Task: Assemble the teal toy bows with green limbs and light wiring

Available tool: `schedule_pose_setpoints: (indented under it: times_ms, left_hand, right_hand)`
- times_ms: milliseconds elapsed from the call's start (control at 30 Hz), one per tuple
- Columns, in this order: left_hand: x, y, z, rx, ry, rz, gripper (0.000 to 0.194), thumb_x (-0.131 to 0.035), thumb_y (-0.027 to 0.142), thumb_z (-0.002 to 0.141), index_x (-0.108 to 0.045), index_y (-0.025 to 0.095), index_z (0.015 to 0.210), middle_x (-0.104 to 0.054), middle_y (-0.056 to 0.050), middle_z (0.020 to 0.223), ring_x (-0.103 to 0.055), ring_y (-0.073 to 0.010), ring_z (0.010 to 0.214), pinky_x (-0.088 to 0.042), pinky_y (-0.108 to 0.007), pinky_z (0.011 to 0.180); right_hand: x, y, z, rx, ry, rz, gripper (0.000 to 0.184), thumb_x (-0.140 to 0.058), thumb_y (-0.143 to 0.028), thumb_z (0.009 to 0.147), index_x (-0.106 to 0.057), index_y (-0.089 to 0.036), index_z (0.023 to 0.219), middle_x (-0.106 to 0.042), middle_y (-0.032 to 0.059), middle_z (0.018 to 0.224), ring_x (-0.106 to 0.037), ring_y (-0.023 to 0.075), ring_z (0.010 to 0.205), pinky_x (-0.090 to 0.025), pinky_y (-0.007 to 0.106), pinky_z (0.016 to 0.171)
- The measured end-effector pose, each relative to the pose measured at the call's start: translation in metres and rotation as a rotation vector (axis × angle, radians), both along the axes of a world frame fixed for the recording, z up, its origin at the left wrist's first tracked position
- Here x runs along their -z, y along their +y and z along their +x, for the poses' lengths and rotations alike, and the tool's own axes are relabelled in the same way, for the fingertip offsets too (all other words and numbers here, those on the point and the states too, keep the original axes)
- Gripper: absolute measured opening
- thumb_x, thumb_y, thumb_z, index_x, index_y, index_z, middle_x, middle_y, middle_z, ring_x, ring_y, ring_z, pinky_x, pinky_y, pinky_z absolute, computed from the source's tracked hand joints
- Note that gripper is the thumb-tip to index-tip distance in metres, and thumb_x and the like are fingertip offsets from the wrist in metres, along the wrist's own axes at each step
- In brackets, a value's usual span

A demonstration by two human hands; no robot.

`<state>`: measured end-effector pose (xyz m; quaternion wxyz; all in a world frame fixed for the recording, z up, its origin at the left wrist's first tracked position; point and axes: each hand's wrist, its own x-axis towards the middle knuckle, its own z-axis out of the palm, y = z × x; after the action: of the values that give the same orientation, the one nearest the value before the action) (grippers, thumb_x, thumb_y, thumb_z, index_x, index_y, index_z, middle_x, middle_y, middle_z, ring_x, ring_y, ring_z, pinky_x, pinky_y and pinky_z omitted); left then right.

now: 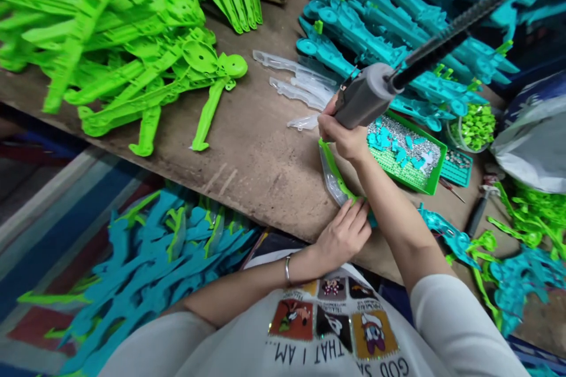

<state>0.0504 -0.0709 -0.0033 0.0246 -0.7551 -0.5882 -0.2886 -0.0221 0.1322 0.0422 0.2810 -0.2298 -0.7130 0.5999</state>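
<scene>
Green-and-clear part (335, 179): lies on my worktable (269, 159) close to its front edge, between my two hands; a lime strip runs along a see-through shell, the two set side by side.
My left hand (345, 232): grasping the near end of that part, fingers bent over it; my thumb is hidden. A bit of teal plastic shows just beside the fingertips.
My right hand (347, 135): wrapped tightly around the grey powered driver (367, 97), above the part's far end. My hand covers the driver's tip, so I cannot tell whether it touches the part.
Coiled cord (469, 17): runs from the driver's top to the upper right.
Clear pieces (300, 91): a few, lying loose just beyond my right hand.
Green tray (435, 179): beside my right forearm, holding silvery screws and small teal bits.
Teal basket (457, 174): next to the tray, with small metal bits inside.
Round tub (457, 142): behind the basket, heaped with little lime pieces.
Black-handled tool (476, 215): on the tabletop, to the right of my forearm.
Lime pile (132, 53): long moulded parts, heaped at the far left.
Teal pile (354, 29): long parts with lime pegs, stacked at the upper right.
Teal-and-lime pieces (154, 271): piled below the table's edge, to my left.
My bracelet (287, 271): a metal band on my left wrist.
</scene>
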Motion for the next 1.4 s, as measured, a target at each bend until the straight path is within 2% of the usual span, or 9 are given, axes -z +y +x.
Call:
schedule_pose_setpoints:
  times_ms: [200, 433, 567, 700, 833, 1000, 1133, 1267, 1400]
  left_hand:
    - [0.002, -0.002, -0.004, 0.025, -0.01, 0.002, 0.021, -0.053, 0.012, 0.099, -0.07, 0.008, 0.112, -0.066, -0.023, 0.139, -0.059, -0.0352, 0.139, -0.05, -0.054, 0.119]
    - [0.009, 0.0, -0.013, 0.067, -0.048, -0.016, 0.031, -0.053, 0.007, 0.099, -0.067, 0.012, 0.126, -0.057, -0.021, 0.153, -0.046, -0.0359, 0.15, -0.048, -0.058, 0.12]
    - [0.017, -0.003, -0.035, 0.064, -0.035, -0.042, 0.037, -0.054, 0.004, 0.097, -0.067, 0.016, 0.13, -0.053, -0.02, 0.157, -0.041, -0.0362, 0.154, -0.043, -0.06, 0.122]
    - [0.017, -0.009, -0.07, 0.084, 0.025, -0.061, 0.04, -0.057, 0.005, 0.095, -0.068, 0.019, 0.131, -0.053, -0.018, 0.158, -0.041, -0.0361, 0.154, -0.042, -0.06, 0.122]
    - [0.012, -0.017, -0.104, 0.094, 0.041, -0.098, 0.051, -0.063, 0.005, 0.091, -0.066, 0.025, 0.138, -0.052, -0.012, 0.159, -0.045, -0.0364, 0.151, -0.04, -0.061, 0.124]
    - [0.01, -0.029, -0.136, 0.06, 0.048, -0.088, 0.071, -0.067, 0.005, 0.086, -0.056, 0.031, 0.151, -0.049, -0.01, 0.162, -0.046, -0.039, 0.15, -0.041, -0.065, 0.122]
    - [0.007, -0.034, -0.155, 0.033, 0.034, -0.12, 0.084, -0.068, 0.006, 0.083, -0.046, 0.039, 0.158, -0.044, -0.006, 0.165, -0.043, -0.0394, 0.152, -0.038, -0.068, 0.124]
    - [0.005, -0.035, -0.166, 0.006, -0.021, -0.142, 0.081, -0.068, 0.007, 0.08, -0.053, 0.039, 0.153, -0.045, -0.003, 0.165, -0.043, -0.0396, 0.152, -0.035, -0.069, 0.125]
    - [0.007, -0.035, -0.169, -0.016, -0.006, -0.127, 0.073, -0.068, 0.007, 0.078, -0.062, 0.032, 0.145, -0.049, -0.004, 0.162, -0.047, -0.0402, 0.149, -0.038, -0.07, 0.123]
  right_hand:
    - [-0.017, -0.019, 0.01, 0.275, 0.171, 0.055, 0.048, -0.072, -0.069, 0.08, -0.06, -0.026, 0.098, -0.057, -0.004, 0.069, -0.056, 0.0139, 0.063, -0.055, 0.033, 0.068]
    - [-0.061, -0.026, 0.121, 0.405, 0.121, 0.143, 0.041, -0.07, -0.049, 0.081, -0.061, -0.026, 0.114, -0.059, -0.0024, 0.079, -0.055, 0.0158, 0.07, -0.054, 0.036, 0.071]
    - [-0.055, -0.023, 0.18, 0.558, 0.006, 0.152, 0.043, -0.067, -0.04, 0.083, -0.055, -0.028, 0.122, -0.062, -0.0003, 0.088, -0.058, 0.0178, 0.077, -0.055, 0.036, 0.073]
    - [-0.034, -0.019, 0.211, 0.664, -0.098, 0.173, 0.046, -0.062, -0.037, 0.09, -0.045, -0.028, 0.132, -0.063, 0.0004, 0.097, -0.059, 0.0182, 0.085, -0.056, 0.037, 0.081]
    - [-0.025, -0.02, 0.226, 0.62, -0.17, 0.267, 0.06, -0.062, -0.036, 0.089, -0.036, -0.026, 0.142, -0.065, 0.0047, 0.115, -0.063, 0.0221, 0.102, -0.056, 0.042, 0.096]
    - [-0.038, -0.049, 0.263, 0.513, -0.293, 0.404, 0.081, -0.052, -0.019, 0.082, -0.023, -0.021, 0.158, -0.06, 0.0129, 0.143, -0.062, 0.0268, 0.127, -0.05, 0.048, 0.111]
    - [-0.04, -0.059, 0.344, 0.68, -0.55, 0.403, 0.062, -0.045, -0.008, 0.081, -0.055, -0.021, 0.141, -0.074, 0.0071, 0.123, -0.07, 0.0222, 0.115, -0.054, 0.039, 0.103]
    - [-0.026, -0.042, 0.442, 0.996, -1.175, 0.392, 0.038, -0.049, -0.007, 0.08, -0.074, -0.018, 0.107, -0.077, 0.012, 0.105, -0.069, 0.028, 0.103, -0.049, 0.038, 0.092]
    - [-0.009, -0.03, 0.494, 0.679, -1.438, 0.557, 0.036, -0.049, -0.012, 0.086, -0.075, -0.017, 0.11, -0.07, 0.0168, 0.113, -0.058, 0.0308, 0.106, -0.04, 0.04, 0.087]
